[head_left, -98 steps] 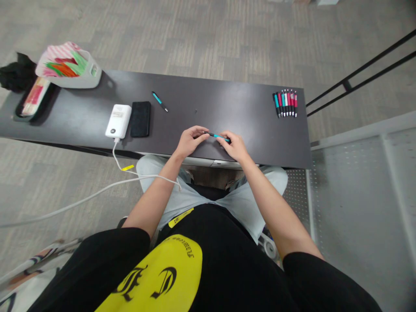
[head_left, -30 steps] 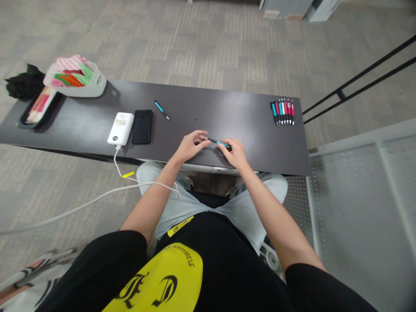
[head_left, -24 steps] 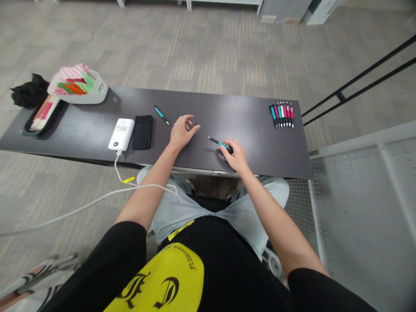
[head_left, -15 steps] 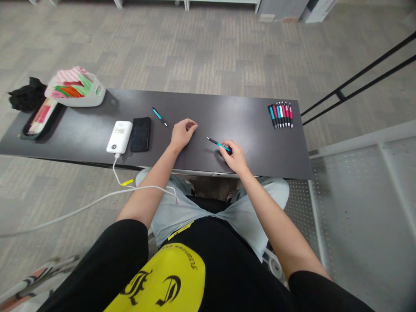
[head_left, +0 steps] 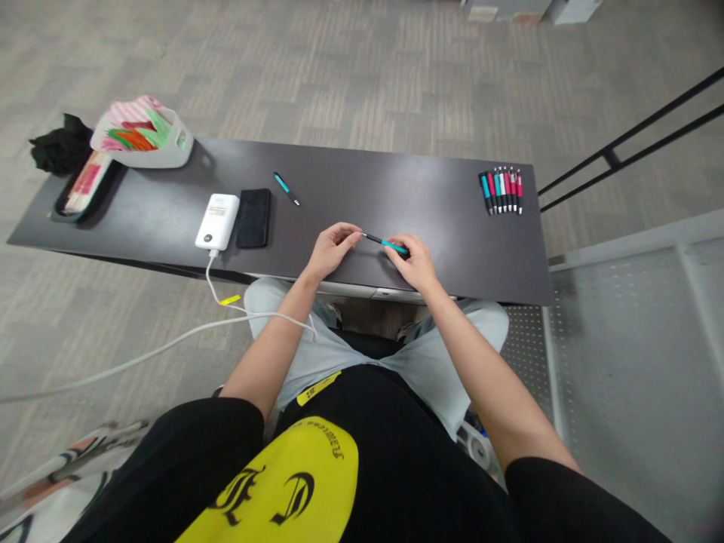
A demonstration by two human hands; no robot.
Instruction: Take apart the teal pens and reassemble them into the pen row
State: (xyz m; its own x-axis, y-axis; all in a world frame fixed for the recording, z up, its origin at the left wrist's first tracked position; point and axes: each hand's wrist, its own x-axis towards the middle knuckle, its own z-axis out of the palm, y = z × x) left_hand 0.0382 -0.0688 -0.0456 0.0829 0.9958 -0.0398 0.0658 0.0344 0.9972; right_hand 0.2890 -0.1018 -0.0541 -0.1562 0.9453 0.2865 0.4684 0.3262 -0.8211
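Above the near part of the dark table, a teal and black ballpoint pen (head_left: 375,238) lies almost level between my two hands. My right hand (head_left: 414,261) is closed around its teal end. At the silver tip, the thumb and forefinger of my left hand (head_left: 333,250) come together on the pen. Farther back on the left, a second teal and black pen (head_left: 286,188) rests on the table. A row of several pens (head_left: 501,191) in teal, red and white lies side by side at the right end.
Left of my hands are a black phone (head_left: 253,218) and a white power bank (head_left: 217,222) with a white cable (head_left: 210,273) hanging over the front edge. A white basket (head_left: 161,157) of colourful items, a dark tray (head_left: 71,217) and a black bundle (head_left: 61,147) occupy the left end.
My left hand has moved right and closed on the pen's tip. The right hand still grips the pen, now held more level. The whole view has shifted slightly.
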